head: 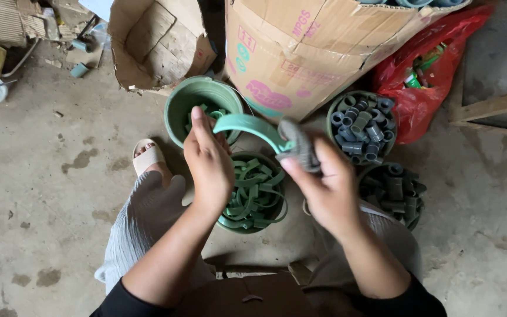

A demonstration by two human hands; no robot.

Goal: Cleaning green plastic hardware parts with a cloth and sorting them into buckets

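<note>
My left hand grips one end of a curved green plastic strap. My right hand holds the strap's other end together with a short grey ribbed sleeve, pinched between thumb and fingers. Both hands hover above a green bucket that is full of several more green straps. Another green bucket stands just beyond the left hand and holds a few green pieces.
Two buckets of grey tube sleeves sit to the right, one farther and one nearer. Cardboard boxes and a red bag stand behind. My knees flank the buckets; a sandalled foot rests on the concrete floor.
</note>
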